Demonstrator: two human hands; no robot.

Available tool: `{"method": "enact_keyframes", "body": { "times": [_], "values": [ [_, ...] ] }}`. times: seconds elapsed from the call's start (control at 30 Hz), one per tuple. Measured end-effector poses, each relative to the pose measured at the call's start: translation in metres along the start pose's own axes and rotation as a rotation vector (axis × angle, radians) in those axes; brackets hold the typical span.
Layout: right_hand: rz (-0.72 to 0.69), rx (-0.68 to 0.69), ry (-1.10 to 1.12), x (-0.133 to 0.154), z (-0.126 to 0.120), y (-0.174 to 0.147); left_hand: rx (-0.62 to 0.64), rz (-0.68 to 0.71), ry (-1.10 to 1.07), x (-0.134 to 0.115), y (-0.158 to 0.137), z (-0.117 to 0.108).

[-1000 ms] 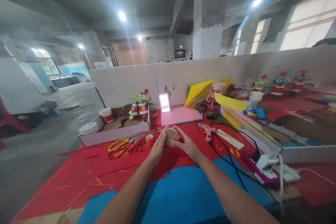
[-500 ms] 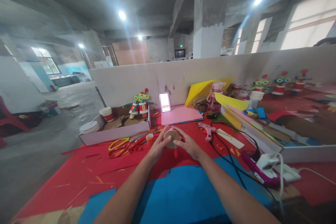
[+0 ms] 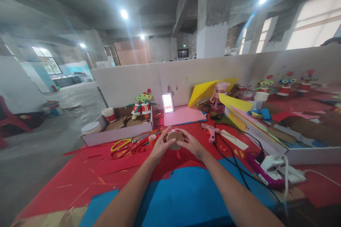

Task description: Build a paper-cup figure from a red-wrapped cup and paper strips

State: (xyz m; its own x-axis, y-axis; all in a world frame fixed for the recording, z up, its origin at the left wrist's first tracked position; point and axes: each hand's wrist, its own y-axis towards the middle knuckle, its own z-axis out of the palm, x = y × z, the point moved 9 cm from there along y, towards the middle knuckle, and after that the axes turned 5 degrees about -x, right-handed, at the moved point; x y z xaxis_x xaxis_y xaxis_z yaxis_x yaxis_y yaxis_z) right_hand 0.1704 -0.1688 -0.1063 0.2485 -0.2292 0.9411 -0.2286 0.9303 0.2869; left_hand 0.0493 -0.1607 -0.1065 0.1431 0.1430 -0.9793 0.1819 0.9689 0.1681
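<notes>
Between both hands I hold a round brown cardboard disc (image 3: 175,136), with a pale rim or body showing behind its lower edge. What lies underneath is mostly hidden by my fingers. My left hand (image 3: 160,147) is wrapped round the left side, its thumb pressed on the disc's lower face. From the right, my right hand (image 3: 192,145) curls round in the same way, and the two thumb tips nearly meet. Just left of my left hand stands a small orange cup (image 3: 152,139). Scissors with red handles (image 3: 138,147) and yellow-handled ones (image 3: 121,144) lie beyond it.
A pink glue gun (image 3: 212,132) and its black cable lie to the right, near a purple power strip (image 3: 266,174). Blue sheets (image 3: 186,195) cover the near table. Cup figures (image 3: 145,106) stand in a white box (image 3: 119,137). Another box (image 3: 306,156) holds paper scraps.
The cardboard disc has tilted slightly, with more of the pale part showing below it. Both hands keep their hold in nearly the same place.
</notes>
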Motion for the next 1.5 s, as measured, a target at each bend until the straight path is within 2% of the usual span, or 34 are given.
{"method": "enact_keyframes", "body": {
  "times": [0.23,0.33,0.4,0.53,0.63,0.87,1.0,1.13,1.33,1.5],
  "values": [
    [-0.017,0.07,-0.035,0.009,-0.001,-0.002,0.122,-0.024,0.101,-0.002,-0.004,0.001],
    [-0.025,0.089,-0.036,0.007,0.002,-0.002,0.135,-0.002,0.111,-0.004,-0.005,0.002],
    [-0.054,0.035,-0.046,0.005,0.001,-0.001,0.103,0.014,0.094,-0.005,-0.003,0.0],
    [-0.21,-0.194,-0.136,0.011,-0.014,-0.001,-0.045,0.055,0.042,-0.006,0.003,-0.014],
    [-0.284,-0.295,-0.191,0.018,-0.022,-0.003,-0.129,0.097,0.041,-0.009,0.005,-0.025],
    [-0.25,-0.31,-0.117,0.022,-0.022,-0.003,-0.121,0.151,0.101,-0.022,0.001,-0.018],
    [-0.268,-0.334,-0.167,0.027,-0.021,-0.005,-0.128,0.151,0.142,-0.026,-0.001,-0.014],
    [-0.281,-0.41,-0.279,0.032,-0.026,-0.009,-0.143,0.123,0.161,-0.02,-0.002,-0.013],
    [-0.395,-0.516,-0.489,0.046,-0.025,-0.02,-0.127,0.075,0.088,-0.009,-0.002,-0.006],
    [-0.348,-0.507,-0.418,0.038,-0.024,-0.016,-0.127,0.095,0.041,-0.007,-0.001,-0.004]
  ]
}}
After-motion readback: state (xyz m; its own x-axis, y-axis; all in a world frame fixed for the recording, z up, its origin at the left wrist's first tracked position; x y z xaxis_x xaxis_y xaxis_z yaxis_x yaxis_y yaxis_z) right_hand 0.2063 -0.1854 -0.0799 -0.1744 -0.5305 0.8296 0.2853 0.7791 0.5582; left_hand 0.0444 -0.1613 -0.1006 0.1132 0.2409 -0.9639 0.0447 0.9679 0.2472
